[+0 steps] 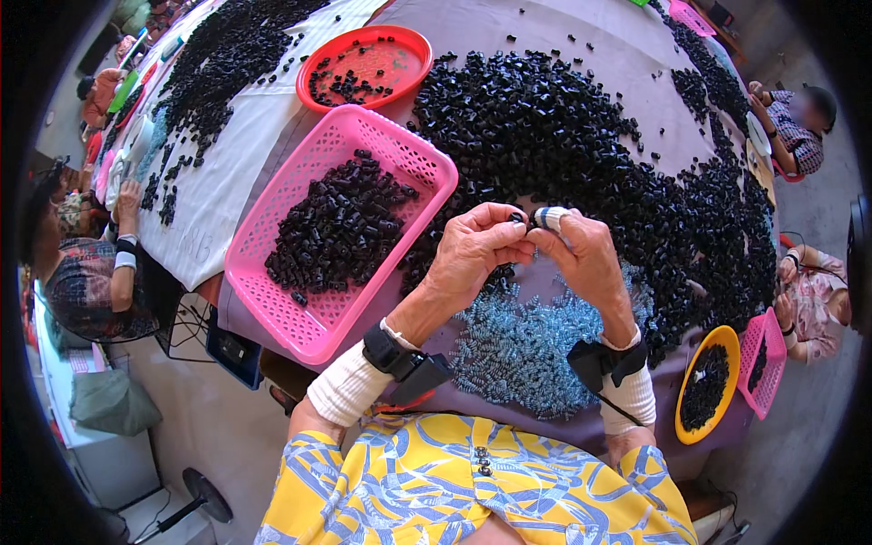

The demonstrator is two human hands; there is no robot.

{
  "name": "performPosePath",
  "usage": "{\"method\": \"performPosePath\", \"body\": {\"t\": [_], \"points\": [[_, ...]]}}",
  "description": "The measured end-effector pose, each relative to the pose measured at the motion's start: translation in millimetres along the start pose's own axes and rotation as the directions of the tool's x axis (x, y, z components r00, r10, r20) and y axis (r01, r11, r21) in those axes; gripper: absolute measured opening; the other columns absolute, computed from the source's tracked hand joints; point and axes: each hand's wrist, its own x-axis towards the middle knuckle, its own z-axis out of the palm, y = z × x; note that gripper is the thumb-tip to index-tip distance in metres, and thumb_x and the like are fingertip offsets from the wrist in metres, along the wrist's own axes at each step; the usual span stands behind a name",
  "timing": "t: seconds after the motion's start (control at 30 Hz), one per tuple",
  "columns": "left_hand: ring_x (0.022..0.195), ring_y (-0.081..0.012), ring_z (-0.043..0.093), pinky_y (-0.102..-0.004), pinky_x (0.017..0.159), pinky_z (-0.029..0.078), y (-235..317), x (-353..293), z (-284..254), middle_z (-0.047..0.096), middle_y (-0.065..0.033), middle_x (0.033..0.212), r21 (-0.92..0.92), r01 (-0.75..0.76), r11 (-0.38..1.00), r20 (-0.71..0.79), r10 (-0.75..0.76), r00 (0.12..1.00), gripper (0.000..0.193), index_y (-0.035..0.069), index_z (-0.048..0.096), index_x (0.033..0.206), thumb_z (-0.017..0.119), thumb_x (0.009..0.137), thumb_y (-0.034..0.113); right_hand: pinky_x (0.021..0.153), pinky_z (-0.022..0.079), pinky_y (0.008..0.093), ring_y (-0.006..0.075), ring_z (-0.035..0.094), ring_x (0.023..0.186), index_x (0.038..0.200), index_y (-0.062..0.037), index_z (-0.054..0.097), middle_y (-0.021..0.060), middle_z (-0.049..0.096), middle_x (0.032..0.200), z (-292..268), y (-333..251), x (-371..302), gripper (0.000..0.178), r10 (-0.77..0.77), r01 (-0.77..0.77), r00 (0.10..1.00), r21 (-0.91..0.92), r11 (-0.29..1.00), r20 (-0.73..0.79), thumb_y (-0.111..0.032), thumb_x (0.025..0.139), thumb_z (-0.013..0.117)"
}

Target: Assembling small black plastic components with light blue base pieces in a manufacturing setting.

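My left hand (468, 254) pinches a small black plastic piece (516, 217) between thumb and fingertips, above the table. Close against it, my right hand (581, 254) has its thumb and index finger bent together; a dark bit shows at their tips, too small to make out. A pale wrap with dark bands covers the right index fingertip. Under and between my wrists lies a spread of small bluish metal springs (518, 350). Beyond my hands is a large heap of black plastic pieces (545, 127). To the left, a pink basket (250, 250) holds more black pieces.
A red round tray (427, 62) with scattered black pieces stands behind the basket. At the right edge are a yellow bowl (732, 363) and another pink basket (777, 350). Other people sit left (91, 282) and right (804, 127). A white-covered surface (245, 136) adjoins on the left.
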Motion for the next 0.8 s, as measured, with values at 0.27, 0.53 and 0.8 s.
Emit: {"method": "performPosePath", "body": {"t": [0.27,0.53,0.8], "points": [[0.077,-0.0167,0.065,-0.0310,0.071,0.056,1.1,-5.0,1.7,0.065,-0.0089,0.090,0.099,-0.017,0.995,-0.033,0.020,0.999,0.020,-0.001,0.058,0.106,0.060,0.087,0.006,0.068,0.047,0.0381,0.0319,0.059,0.078,0.086,0.0001,0.062,0.0148,0.064,0.084,-3.2,-0.6,-0.9,0.015,-0.120,0.119,0.993,-0.081,0.990,-0.008,-0.014,0.080,0.063],[0.077,-0.0135,0.064,-0.0270,0.070,0.054,0.8,-6.0,3.8,0.066,-0.0083,0.088,0.297,-0.096,0.950,-0.037,0.112,0.993,0.025,-0.002,0.061,0.107,0.064,0.085,0.009,0.066,0.047,0.0366,0.0297,0.058,0.071,0.084,0.0011,0.062,0.0125,0.063,0.077,-0.4,-0.4,-0.2,0.017,-0.148,0.136,0.965,-0.070,0.988,-0.218,-0.008,0.072,0.070],[0.076,-0.0113,0.062,-0.0247,0.070,0.052,-3.1,-4.9,4.6,0.066,-0.0074,0.089,0.414,-0.165,0.895,-0.010,0.186,0.983,0.025,-0.003,0.061,0.108,0.063,0.086,0.008,0.070,0.044,0.0361,0.0256,0.058,0.068,0.084,-0.0005,0.062,0.0097,0.062,0.074,1.2,-2.3,1.1,0.016,-0.235,0.197,0.947,-0.182,0.963,-0.218,-0.010,0.073,0.070]]}}
